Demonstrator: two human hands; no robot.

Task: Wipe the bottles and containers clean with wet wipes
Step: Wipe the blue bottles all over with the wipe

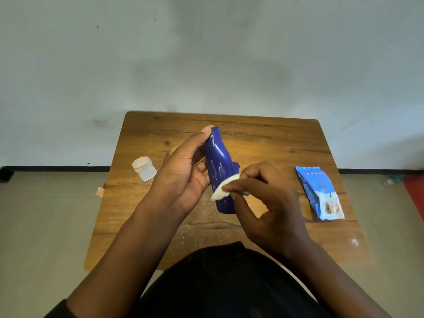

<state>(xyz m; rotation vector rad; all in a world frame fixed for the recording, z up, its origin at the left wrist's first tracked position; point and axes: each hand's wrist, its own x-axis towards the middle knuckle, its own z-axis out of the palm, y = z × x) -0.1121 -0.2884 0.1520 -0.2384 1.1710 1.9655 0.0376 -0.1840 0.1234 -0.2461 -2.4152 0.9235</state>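
Bottle [219, 166]: far side hidden by left hand [183, 173] | pack [320, 193]: print unreadable | forearms cut by bottom edge

Blue bottle [219, 171] held tilted above table; white wipe [221, 191] pressed on lower body.

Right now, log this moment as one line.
left hand holds bottle | right hand presses wipe on bottle | jar, wipe pack on table
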